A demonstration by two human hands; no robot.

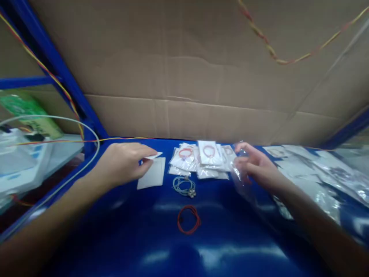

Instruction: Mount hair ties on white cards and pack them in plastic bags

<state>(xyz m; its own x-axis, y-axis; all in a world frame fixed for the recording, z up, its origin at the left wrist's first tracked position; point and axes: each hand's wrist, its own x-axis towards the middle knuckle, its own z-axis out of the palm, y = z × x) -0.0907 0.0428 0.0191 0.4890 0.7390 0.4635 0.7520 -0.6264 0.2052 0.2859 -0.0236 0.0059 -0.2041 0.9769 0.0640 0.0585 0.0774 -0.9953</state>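
Observation:
My left hand (127,159) pinches a small white card (155,156) between thumb and fingers, just above a stack of white cards (152,175). My right hand (256,165) is closed on a clear plastic bag (239,173), whose outline is blurred. Between the hands lie packed bracelets in clear bags, an orange one (185,153) on the left and a pale purple one (209,151) on top of the pile. Nearer me rests a loose light-blue cord bracelet (183,186) with a flower-shaped metal charm. Closest is a coiled red cord bracelet (188,219).
Many flat clear bags and white packets (311,173) cover the right side of the blue table (161,246). A cardboard wall (184,77) stands behind. Twisted red-yellow wire (271,50) hangs above. To the left are a blue frame post (63,73) and a white device (23,165).

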